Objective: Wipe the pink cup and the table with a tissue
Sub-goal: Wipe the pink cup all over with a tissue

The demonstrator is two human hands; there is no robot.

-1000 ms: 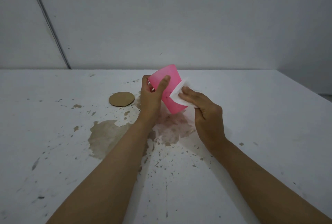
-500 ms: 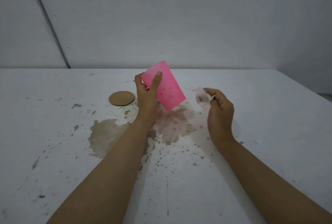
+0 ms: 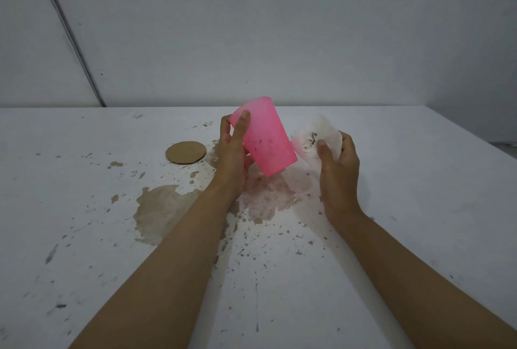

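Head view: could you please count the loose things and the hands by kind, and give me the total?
pink cup: 1
tissue: 1
brown round disc: 1
hands: 2, the left hand holding the pink cup and the right hand holding the tissue
Total: 5

Bare plain room: stained white table (image 3: 419,208), blank grey wall (image 3: 279,27).
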